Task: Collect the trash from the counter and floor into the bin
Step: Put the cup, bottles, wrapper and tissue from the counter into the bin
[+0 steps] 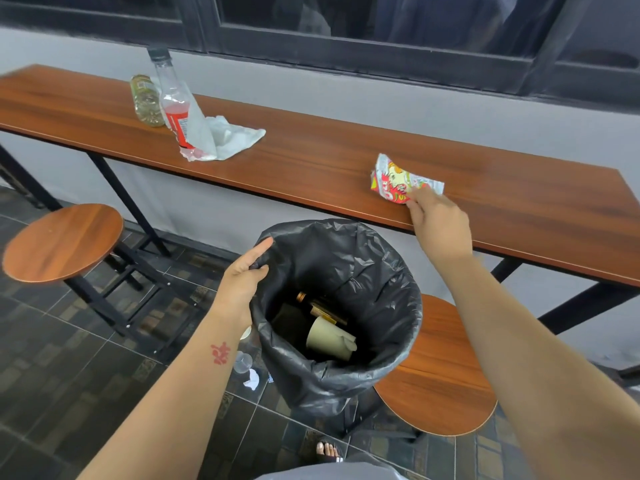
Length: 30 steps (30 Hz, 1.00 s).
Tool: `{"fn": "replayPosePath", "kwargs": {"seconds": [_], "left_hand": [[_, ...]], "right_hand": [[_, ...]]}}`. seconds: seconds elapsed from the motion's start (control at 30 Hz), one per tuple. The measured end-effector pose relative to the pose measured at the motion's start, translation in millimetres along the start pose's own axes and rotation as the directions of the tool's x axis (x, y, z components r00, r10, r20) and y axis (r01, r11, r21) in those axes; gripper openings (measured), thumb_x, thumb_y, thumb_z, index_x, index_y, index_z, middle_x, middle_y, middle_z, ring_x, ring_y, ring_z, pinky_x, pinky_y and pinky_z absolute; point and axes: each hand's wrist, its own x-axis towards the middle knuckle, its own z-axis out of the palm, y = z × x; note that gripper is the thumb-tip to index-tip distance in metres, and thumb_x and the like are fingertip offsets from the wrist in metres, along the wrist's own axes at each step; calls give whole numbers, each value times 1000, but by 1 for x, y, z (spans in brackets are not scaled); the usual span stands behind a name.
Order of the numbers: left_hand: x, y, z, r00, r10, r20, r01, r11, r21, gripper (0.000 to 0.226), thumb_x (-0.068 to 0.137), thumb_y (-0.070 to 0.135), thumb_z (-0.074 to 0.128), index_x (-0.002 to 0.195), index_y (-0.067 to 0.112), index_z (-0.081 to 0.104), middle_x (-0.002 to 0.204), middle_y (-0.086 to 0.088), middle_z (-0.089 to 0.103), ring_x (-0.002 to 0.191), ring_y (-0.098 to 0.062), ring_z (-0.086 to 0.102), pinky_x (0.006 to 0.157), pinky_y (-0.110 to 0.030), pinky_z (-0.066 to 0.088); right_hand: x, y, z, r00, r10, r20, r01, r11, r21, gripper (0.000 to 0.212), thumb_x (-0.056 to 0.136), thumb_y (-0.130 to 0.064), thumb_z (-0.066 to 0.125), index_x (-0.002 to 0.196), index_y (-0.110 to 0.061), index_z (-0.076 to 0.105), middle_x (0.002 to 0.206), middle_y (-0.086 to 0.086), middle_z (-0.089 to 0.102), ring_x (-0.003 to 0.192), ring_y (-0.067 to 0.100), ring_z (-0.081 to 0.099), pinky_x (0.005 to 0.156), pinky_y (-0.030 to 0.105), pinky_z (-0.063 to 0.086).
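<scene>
**Snack wrapper being picked off the bench as the bin waits below**

We are looking down at our right hand (437, 223), which is pinching the near edge of a crumpled red and silver snack wrapper (401, 181) lying close to the front edge of the wooden bench (311, 161). Our left hand (244, 275) is gripping the rim of the black bag lining the bin (346, 386), thumb inside and fingers outside, and is holding it just below the bench edge, beside a round wooden stool (446, 386). Inside the bin, a dark bottle (315, 304) and a pale paper cup (329, 337) are lying at the bottom.

Further left along the bench, a clear plastic bottle (173, 98) holding a little red drink is standing upright, touching a crumpled white plastic bag (225, 136), with a glass jar (147, 100) just behind it. On the tiled floor (69, 358) near our left forearm, a clear plastic cup (242, 362) and a scrap of white paper (252, 379) are lying. A second stool (62, 242) is standing at the left.
</scene>
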Motion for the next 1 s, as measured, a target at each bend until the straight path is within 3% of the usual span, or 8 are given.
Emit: {"fn": "replayPosePath", "kwargs": {"seconds": [0.07, 0.2, 0.43, 0.57, 0.7, 0.8, 0.87, 1.0], "left_hand": [[-3, 0, -7, 1000, 12, 0, -12, 1000, -8, 52, 101, 4, 50, 116, 50, 69, 141, 9, 57, 131, -21, 51, 108, -47, 45], [-12, 3, -24, 999, 39, -2, -39, 999, -24, 50, 101, 3, 49, 123, 44, 67, 143, 9, 56, 135, -19, 48, 110, -43, 42], [-34, 1, -68, 991, 73, -112, -82, 994, -76, 50, 101, 2, 48, 126, 42, 66, 148, 9, 51, 141, -20, 40, 115, -45, 36], [-43, -5, -101, 988, 99, -115, -112, 988, -108, 55, 99, -4, 48, 125, 40, 68, 149, 9, 50, 143, -16, 37, 118, -43, 31], [-49, -7, -129, 990, 101, -99, -114, 984, -134, 55, 99, -5, 48, 122, 41, 69, 145, 8, 54, 138, -16, 43, 116, -44, 35], [-49, -11, -150, 991, 98, -95, -110, 986, -129, 56, 98, -4, 48, 120, 44, 70, 143, 9, 56, 137, -18, 45, 115, -47, 37], [-49, -12, -162, 988, 101, -116, -113, 988, -103, 57, 98, -3, 49, 119, 46, 69, 145, 11, 54, 140, -18, 42, 116, -47, 35], [-50, -8, -179, 979, 94, -178, -111, 990, -87, 54, 100, -3, 48, 126, 41, 66, 152, 10, 46, 146, -19, 32, 118, -45, 31]], "right_hand": [[-15, -14, 8, 990, -135, -31, 135, 991, 19, 21, 96, -13, 59, 111, -1, 69, 110, 21, 70, 108, 37, 65, 89, 43, 52], [-42, -48, 24, 916, -397, -55, 397, 918, 0, 20, 92, -9, 65, 110, -3, 71, 120, 12, 69, 122, 27, 60, 108, 43, 43], [-93, -108, 55, 816, -563, 133, 566, 824, 21, 31, 76, -8, 82, 107, -6, 74, 116, 12, 71, 113, 28, 66, 90, 49, 55], [-110, -141, 71, 692, -457, 558, 520, 852, 53, 15, 97, -17, 54, 107, -13, 65, 106, 7, 68, 103, 29, 63, 85, 43, 53], [-123, -168, 86, 602, -321, 731, 415, 908, 58, 28, 96, -37, 52, 119, -23, 61, 116, 6, 63, 109, 30, 57, 87, 45, 51], [-132, -184, 97, 560, -293, 775, 381, 922, 73, 52, 90, -57, 51, 136, -32, 49, 141, 7, 52, 134, 29, 44, 107, 45, 40], [-134, -195, 100, 553, -320, 769, 391, 915, 99, 53, 94, -53, 50, 140, -28, 47, 147, 4, 48, 142, 23, 35, 116, 39, 29], [-128, -220, 97, 660, -393, 640, 363, 913, 186, 45, 100, -42, 46, 141, -24, 48, 151, 2, 43, 144, 18, 31, 117, 30, 21]]}}
